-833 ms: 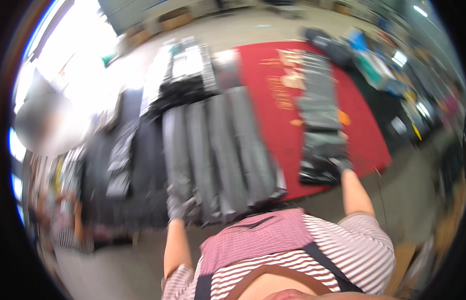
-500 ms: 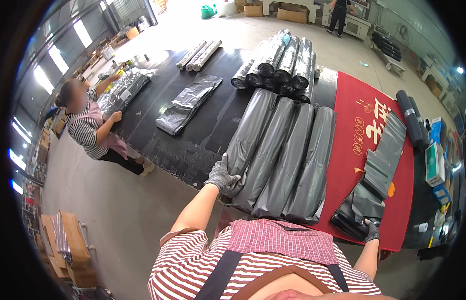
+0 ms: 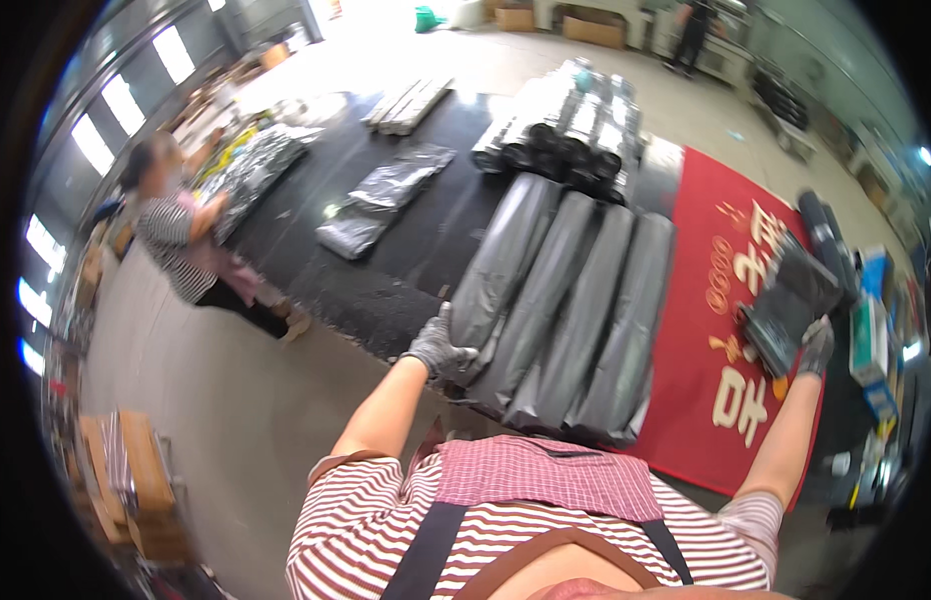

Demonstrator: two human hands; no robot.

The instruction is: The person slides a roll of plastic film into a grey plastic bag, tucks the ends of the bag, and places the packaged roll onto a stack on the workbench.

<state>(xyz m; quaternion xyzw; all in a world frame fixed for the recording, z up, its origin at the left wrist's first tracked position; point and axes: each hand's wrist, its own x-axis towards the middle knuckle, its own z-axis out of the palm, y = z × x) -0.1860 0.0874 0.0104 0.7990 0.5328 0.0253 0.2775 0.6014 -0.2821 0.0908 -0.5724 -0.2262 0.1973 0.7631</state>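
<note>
My left hand [image 3: 438, 350], in a grey glove, rests on the near end of the leftmost of several long grey plastic-wrapped rolls [image 3: 566, 300] lying side by side on the black mat [image 3: 386, 300]. My right hand [image 3: 814, 346], also gloved, grips a folded stack of dark grey plastic bags [image 3: 791, 300] lifted over the red mat [image 3: 726, 300].
A pile of more rolls [image 3: 576, 120] lies farther back. Flat grey bags [image 3: 381, 195] lie on the black mat. Another person [image 3: 181, 235] in a striped top kneels at the left by shiny bags [image 3: 251, 170]. Cardboard boxes [image 3: 136, 480] stand at the lower left.
My right hand has raised the stack of bags off the red mat. My left hand stays on the end of the leftmost roll. The view has tilted.
</note>
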